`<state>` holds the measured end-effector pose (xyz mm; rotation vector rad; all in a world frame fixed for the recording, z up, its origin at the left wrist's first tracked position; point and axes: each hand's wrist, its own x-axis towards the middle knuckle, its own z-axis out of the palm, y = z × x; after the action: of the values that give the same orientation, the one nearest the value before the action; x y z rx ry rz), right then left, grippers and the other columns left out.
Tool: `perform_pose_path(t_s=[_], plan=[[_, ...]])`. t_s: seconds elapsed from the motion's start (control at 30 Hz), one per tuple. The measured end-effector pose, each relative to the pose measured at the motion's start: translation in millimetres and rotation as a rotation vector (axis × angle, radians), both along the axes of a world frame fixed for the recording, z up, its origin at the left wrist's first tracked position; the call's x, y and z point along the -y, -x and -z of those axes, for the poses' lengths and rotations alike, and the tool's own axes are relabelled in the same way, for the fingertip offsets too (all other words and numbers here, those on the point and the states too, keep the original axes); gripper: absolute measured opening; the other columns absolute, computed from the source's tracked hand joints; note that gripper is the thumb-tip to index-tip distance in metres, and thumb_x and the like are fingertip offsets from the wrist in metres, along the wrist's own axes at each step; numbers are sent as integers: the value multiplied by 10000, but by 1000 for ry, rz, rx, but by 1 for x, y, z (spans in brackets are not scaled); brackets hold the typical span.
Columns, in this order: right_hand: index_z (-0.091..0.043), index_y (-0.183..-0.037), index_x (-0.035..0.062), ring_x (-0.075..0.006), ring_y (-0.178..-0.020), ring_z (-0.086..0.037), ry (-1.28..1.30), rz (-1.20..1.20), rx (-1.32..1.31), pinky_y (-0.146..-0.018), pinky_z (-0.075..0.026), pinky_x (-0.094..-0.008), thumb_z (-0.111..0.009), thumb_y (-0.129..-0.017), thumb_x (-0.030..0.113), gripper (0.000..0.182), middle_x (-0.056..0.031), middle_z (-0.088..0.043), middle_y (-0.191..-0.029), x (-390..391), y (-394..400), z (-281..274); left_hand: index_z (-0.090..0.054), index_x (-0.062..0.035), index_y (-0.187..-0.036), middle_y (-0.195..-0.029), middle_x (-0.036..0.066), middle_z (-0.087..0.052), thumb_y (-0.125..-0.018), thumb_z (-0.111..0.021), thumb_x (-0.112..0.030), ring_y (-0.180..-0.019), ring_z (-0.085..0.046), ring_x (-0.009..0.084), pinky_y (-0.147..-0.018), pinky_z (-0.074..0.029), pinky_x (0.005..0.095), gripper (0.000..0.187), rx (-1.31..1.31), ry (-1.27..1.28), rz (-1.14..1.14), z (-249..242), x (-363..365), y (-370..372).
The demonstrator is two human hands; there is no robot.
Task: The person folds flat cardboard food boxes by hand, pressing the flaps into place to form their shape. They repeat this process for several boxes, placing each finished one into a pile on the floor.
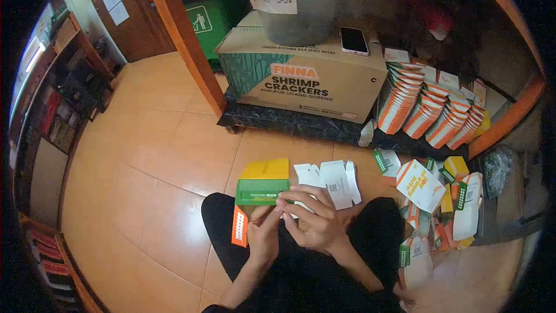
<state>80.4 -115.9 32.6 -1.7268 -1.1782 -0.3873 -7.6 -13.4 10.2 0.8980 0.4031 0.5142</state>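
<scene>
A small cardboard box (263, 188) with yellow, green and orange panels is held up over my lap. My left hand (263, 235) grips it from below, thumb near its lower right corner. At that same corner, the fingers of my right hand (315, 223) are closed together on the box's edge. An orange flap (239, 226) with white marks hangs down left of my left hand. Just beyond my right hand, an unfolded white carton (339, 182) with a printed code lies on the floor, partly covered by the hand.
Loose cartons (420, 185) are heaped on the floor at right. Stacks of flattened orange-and-white cartons (399, 98) stand on a low black shelf (278, 124), beside a large cracker box (301, 84) carrying a phone (354, 40) and tub (298, 23). An orange post (185, 40) rises at left.
</scene>
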Motion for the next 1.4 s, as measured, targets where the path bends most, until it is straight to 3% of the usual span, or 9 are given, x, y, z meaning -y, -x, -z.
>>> perform_pose_path(t_s=[0.27,0.37,0.53,0.7,0.83,0.93,1.1,1.33,1.4], plan=[[-688,-1025,52,-296,-1050,-574,-34,39,61,-885,-461,-380,-680,-762,94,266,-126,-544,-1123,3,11,21,-595,5,-990,-954,30,-594,-969,-492,-61,-863,-554,104,-767,-438,250,124,-48,128,-62,-2,-3,-12],[-647,-1130,63,-266,-1042,-567,-92,69,-80,-890,-451,-376,-641,-821,151,321,-130,-526,-1147,14,-5,20,-624,27,-980,-969,39,-621,-930,-557,-69,-900,-555,119,-798,-428,278,127,-48,-87,-123,4,-5,-14],[-460,-1351,86,-154,-1001,-562,-255,12,-803,-876,-449,-315,-552,-947,240,443,-93,-579,-1093,28,-46,11,-600,19,-994,-934,153,-548,-830,-593,-74,-915,-514,284,-856,-400,397,189,17,-963,462,29,-42,15],[-478,-1338,51,-106,-940,-584,-145,-115,-1045,-841,-451,-232,-565,-963,212,417,-61,-630,-1029,32,-45,20,-574,20,-1125,-1258,153,-497,-783,-597,-55,-1212,-439,299,-1018,-347,450,350,-158,-1322,707,56,-61,16],[-609,-1175,-4,-120,-953,-591,-117,31,-914,-845,-458,-258,-609,-937,180,301,-82,-663,-980,13,-26,40,-405,-5,-1369,-1351,167,-460,-818,-595,-49,-1287,-424,263,-1094,-322,416,584,85,-382,247,27,-28,-3],[-638,-1094,-14,-223,-930,-668,-65,117,-789,-807,-497,-322,-608,-932,216,283,-183,-686,-986,4,-10,37,-426,-8,-1369,-1309,164,-510,-885,-585,-45,-1161,-528,207,-988,-427,333,510,-95,-681,181,11,-18,-18],[-657,-1073,27,-300,-840,-658,-74,123,-584,-763,-504,-363,-594,-933,185,220,-159,-665,-957,10,-17,41,-687,48,-963,-877,40,-673,-891,-663,-95,-830,-599,102,-791,-476,254,161,-169,-571,-39,17,-13,-30],[-370,-1397,99,-428,-718,-640,270,40,-700,-613,-497,-489,-575,-914,240,544,-230,-661,-833,21,9,44,-664,58,-962,-944,117,-677,-920,-573,-74,-858,-624,169,-761,-501,279,166,-161,-523,-328,34,-31,-36],[-488,-1302,94,-407,-736,-647,151,129,-628,-607,-497,-484,-552,-923,240,410,-219,-660,-822,27,11,56,-614,60,-1112,-995,127,-674,-927,-562,-60,-859,-630,172,-766,-503,276,227,-105,-497,-334,43,-32,-39]])
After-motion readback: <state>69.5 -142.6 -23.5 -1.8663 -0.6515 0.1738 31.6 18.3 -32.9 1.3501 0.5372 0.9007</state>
